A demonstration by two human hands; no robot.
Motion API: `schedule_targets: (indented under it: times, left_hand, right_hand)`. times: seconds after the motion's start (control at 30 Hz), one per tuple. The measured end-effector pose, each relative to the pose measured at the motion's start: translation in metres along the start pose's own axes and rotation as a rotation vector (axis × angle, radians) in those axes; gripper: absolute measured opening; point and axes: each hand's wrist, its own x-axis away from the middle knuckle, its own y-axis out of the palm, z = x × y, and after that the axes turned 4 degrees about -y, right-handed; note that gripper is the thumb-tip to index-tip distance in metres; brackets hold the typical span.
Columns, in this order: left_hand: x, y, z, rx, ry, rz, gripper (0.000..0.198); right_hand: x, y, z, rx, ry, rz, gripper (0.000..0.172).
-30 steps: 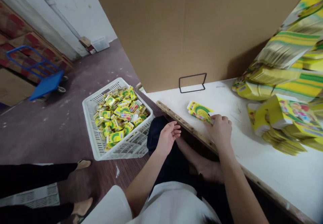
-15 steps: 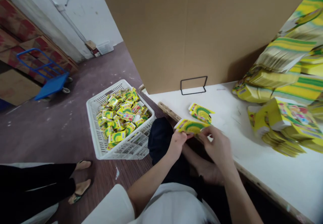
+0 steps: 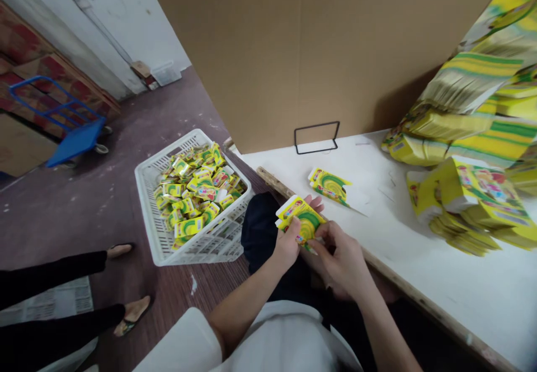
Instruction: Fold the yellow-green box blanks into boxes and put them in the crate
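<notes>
A small yellow and green printed carton [image 3: 302, 219] is held above my lap, near the table's edge. My left hand [image 3: 290, 240] grips it from below with the thumb on its printed face and fingers behind. My right hand [image 3: 339, 252] pinches its lower right end between thumb and fingertips. Another flat yellow carton [image 3: 329, 185] lies on the white table just beyond. Left of my knee, a white plastic basket [image 3: 146, 215] holds many folded yellow cartons [image 3: 191, 226].
Stacks of flat yellow cartons [image 3: 482, 198] pile up on the table's right. A big brown cardboard sheet [image 3: 302, 53] stands at the back with a black wire stand [image 3: 316, 138] before it. A blue trolley [image 3: 79, 140] and another person's feet [image 3: 136, 310] are on the left.
The carton in my hands has turned its printed face up towards me, and my left thumb now lies across it. The other person's legs have moved apart on the left.
</notes>
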Motion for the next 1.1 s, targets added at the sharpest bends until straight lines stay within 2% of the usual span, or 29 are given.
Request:
schedule_targets:
  times: [0.07,0.17,0.27,0.37,0.43,0.53,0.63,0.7,0.8,0.87,0.93,1.03,1.1]
  left_hand:
    - [0.002,0.003,0.006,-0.032,0.030,-0.029,0.070]
    - [0.006,0.007,0.005,-0.086,0.130,-0.032,0.062]
    - [0.011,0.013,-0.004,-0.102,0.158,-0.034,0.064]
    - [0.016,0.020,-0.012,-0.080,0.090,-0.045,0.070]
    - [0.018,0.023,-0.016,-0.042,0.050,-0.043,0.072]
    - [0.021,0.024,-0.015,-0.002,-0.038,-0.013,0.075]
    - [0.019,0.026,-0.006,0.026,-0.117,-0.005,0.077]
    - [0.015,0.028,0.001,0.048,-0.076,0.039,0.075]
    - [0.010,0.028,0.009,0.055,0.099,0.156,0.064]
    - [0.009,0.025,0.010,0.017,0.169,0.177,0.058]
    - [0.008,0.020,0.011,-0.028,0.188,0.133,0.059]
    - [0.009,0.012,0.011,-0.105,0.159,0.067,0.068]
    - [0.008,0.008,0.011,-0.152,0.126,0.092,0.057]
  right_hand:
    - [0.004,0.005,-0.001,-0.093,0.001,0.006,0.017]
    - [0.009,0.007,-0.002,-0.212,0.033,0.116,0.023]
    - [0.015,0.003,-0.004,-0.084,0.048,0.230,0.024]
    - [0.021,0.000,-0.006,0.045,0.039,0.279,0.019]
    - [0.024,0.000,-0.007,-0.049,0.052,0.269,0.017]
    - [0.025,0.001,-0.007,-0.241,0.085,0.219,0.024]
    - [0.025,0.006,-0.008,-0.278,0.113,0.135,0.029]
    - [0.027,0.011,-0.008,-0.290,0.115,0.065,0.032]
    - [0.027,0.020,-0.007,-0.363,0.113,-0.025,0.041]
    - [0.025,0.022,-0.003,-0.427,0.119,-0.050,0.048]
    - [0.022,0.020,0.003,-0.432,0.126,-0.008,0.045]
    - [0.018,0.010,0.011,-0.316,0.131,0.131,0.035]
    - [0.018,0.003,0.016,-0.230,0.148,0.191,0.029]
